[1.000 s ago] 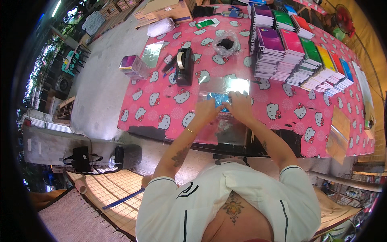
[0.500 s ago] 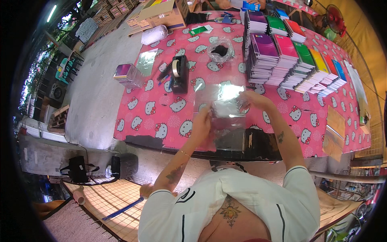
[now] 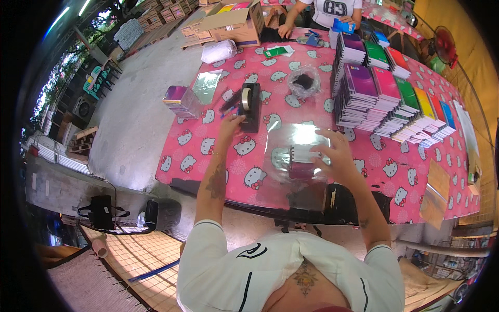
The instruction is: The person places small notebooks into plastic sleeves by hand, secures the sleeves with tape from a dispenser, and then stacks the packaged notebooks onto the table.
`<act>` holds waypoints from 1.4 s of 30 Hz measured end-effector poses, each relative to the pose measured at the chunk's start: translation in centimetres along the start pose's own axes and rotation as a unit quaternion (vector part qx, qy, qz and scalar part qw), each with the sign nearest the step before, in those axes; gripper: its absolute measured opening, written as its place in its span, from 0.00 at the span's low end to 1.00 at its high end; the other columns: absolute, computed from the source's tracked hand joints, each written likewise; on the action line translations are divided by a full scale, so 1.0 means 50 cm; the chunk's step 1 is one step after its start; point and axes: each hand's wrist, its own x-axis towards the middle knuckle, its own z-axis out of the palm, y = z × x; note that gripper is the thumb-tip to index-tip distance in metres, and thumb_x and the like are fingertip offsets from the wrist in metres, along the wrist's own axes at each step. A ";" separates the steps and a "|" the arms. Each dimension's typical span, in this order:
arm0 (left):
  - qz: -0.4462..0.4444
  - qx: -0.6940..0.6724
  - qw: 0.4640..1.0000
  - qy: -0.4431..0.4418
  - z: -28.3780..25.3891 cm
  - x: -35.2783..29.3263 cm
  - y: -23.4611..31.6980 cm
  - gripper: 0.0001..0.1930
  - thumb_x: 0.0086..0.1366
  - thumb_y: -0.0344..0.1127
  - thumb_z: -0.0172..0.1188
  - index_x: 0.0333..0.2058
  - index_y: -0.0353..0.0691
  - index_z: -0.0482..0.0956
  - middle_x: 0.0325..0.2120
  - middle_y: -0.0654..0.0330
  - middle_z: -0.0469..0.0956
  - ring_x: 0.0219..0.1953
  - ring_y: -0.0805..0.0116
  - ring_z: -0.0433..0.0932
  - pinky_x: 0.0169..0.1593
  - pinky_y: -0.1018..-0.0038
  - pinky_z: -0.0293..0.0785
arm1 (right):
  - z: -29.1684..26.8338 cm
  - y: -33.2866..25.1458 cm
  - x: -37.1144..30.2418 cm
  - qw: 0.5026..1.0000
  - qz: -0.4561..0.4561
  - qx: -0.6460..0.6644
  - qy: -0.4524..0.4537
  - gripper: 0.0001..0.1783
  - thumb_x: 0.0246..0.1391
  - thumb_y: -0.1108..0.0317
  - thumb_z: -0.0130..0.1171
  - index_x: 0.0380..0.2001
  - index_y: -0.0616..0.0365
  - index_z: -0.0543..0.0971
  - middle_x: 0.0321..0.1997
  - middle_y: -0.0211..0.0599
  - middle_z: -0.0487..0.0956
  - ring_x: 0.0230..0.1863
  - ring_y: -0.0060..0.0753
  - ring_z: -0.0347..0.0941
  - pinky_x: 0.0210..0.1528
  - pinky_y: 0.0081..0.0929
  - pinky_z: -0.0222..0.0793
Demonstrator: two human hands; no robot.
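Observation:
A small spiral notebook (image 3: 301, 170) lies on a clear plastic sheet (image 3: 275, 151) near the table's front edge. Over its right side hovers my right hand (image 3: 337, 155), fingers apart and curved; whether the fingertips touch the notebook or plastic I cannot tell. My left hand (image 3: 232, 127) is at the lower left of the black tape dispenser (image 3: 251, 117), its fingers drawn together beside some pens (image 3: 231, 104). What they pinch, if anything, is too small to make out.
Tall stacks of colourful notebooks (image 3: 361, 83) stand at the right. A smaller notebook stack (image 3: 176, 96) sits at the left, near a pile of clear sheets (image 3: 208, 86). A crumpled plastic bag (image 3: 304, 80) lies mid-table. Across it, another person (image 3: 332, 13) handles a blue notebook.
My left hand has left the plastic and moved left to the tape dispenser. My right hand has opened over the notebook, which now rests on the sheet. The view has shifted.

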 end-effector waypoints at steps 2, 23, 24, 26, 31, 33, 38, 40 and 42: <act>0.062 0.014 0.997 0.035 0.004 0.027 -0.009 0.11 0.60 0.41 0.66 0.40 0.44 0.82 0.24 0.67 0.76 0.26 0.75 0.73 0.32 0.75 0.74 | 0.014 -0.025 0.015 0.999 -0.015 -0.029 0.006 0.14 0.51 0.60 0.66 0.42 0.46 0.79 0.57 0.34 0.73 0.60 0.43 0.66 0.65 0.48 0.53; 0.387 0.211 0.845 -0.304 0.213 -0.252 0.092 0.12 0.61 0.25 0.64 0.44 0.42 0.82 0.42 0.62 0.74 0.49 0.71 0.71 0.50 0.74 0.70 | 0.081 -0.077 0.057 0.988 0.043 -0.134 -0.061 0.23 0.48 0.48 0.65 0.42 0.51 0.83 0.45 0.33 0.80 0.49 0.36 0.72 0.51 0.41 0.58; 0.428 0.229 0.819 -0.305 0.204 -0.245 0.096 0.13 0.60 0.25 0.65 0.43 0.44 0.83 0.45 0.61 0.72 0.52 0.69 0.70 0.52 0.73 0.69 | 0.071 -0.080 0.054 0.988 0.046 -0.138 -0.054 0.24 0.47 0.48 0.66 0.42 0.51 0.83 0.47 0.34 0.79 0.50 0.37 0.72 0.52 0.41 0.58; 0.477 0.251 0.788 -0.298 0.200 -0.238 0.101 0.11 0.59 0.27 0.66 0.41 0.47 0.85 0.48 0.60 0.70 0.55 0.63 0.68 0.56 0.70 0.66 | 0.037 -0.081 0.042 0.987 0.053 -0.144 -0.040 0.26 0.44 0.47 0.69 0.42 0.51 0.82 0.50 0.37 0.77 0.52 0.38 0.71 0.53 0.41 0.59; 0.519 0.296 0.758 -0.261 0.255 -0.242 0.111 0.12 0.55 0.27 0.68 0.37 0.51 0.86 0.60 0.55 0.65 0.63 0.53 0.60 0.63 0.59 0.58 | 0.058 0.075 -0.066 0.982 0.152 0.105 0.028 0.29 0.39 0.51 0.75 0.43 0.52 0.77 0.56 0.38 0.74 0.58 0.46 0.67 0.61 0.43 0.57; 0.537 0.298 0.747 -0.255 0.298 -0.239 0.101 0.10 0.54 0.29 0.69 0.36 0.52 0.87 0.62 0.54 0.63 0.65 0.51 0.58 0.64 0.57 0.57 | 0.092 0.091 -0.076 0.995 0.023 0.080 -0.061 0.29 0.41 0.54 0.74 0.46 0.50 0.77 0.65 0.40 0.67 0.65 0.50 0.62 0.65 0.46 0.55; 0.578 0.339 0.720 -0.178 0.346 -0.197 0.032 0.23 0.53 0.33 0.72 0.49 0.53 0.80 0.64 0.50 0.60 0.69 0.46 0.53 0.65 0.54 0.57 | 0.119 0.076 -0.082 0.996 0.026 0.074 -0.045 0.25 0.43 0.57 0.72 0.48 0.40 0.82 0.73 0.43 0.57 0.71 0.51 0.55 0.69 0.49 0.51; 0.501 0.309 0.793 -0.160 0.358 -0.206 0.014 0.33 0.53 0.35 0.73 0.59 0.52 0.73 0.65 0.48 0.59 0.70 0.45 0.51 0.65 0.53 0.58 | 0.121 0.070 -0.082 0.992 0.037 0.114 -0.040 0.23 0.46 0.58 0.71 0.48 0.41 0.82 0.74 0.43 0.55 0.72 0.50 0.54 0.69 0.49 0.51; 0.450 0.232 0.852 -0.132 0.353 -0.185 -0.019 0.38 0.56 0.37 0.71 0.65 0.48 0.64 0.66 0.48 0.58 0.69 0.48 0.54 0.64 0.53 0.60 | 0.144 0.075 -0.085 0.968 0.073 0.240 0.005 0.22 0.51 0.58 0.68 0.51 0.44 0.81 0.74 0.42 0.54 0.72 0.47 0.54 0.69 0.47 0.53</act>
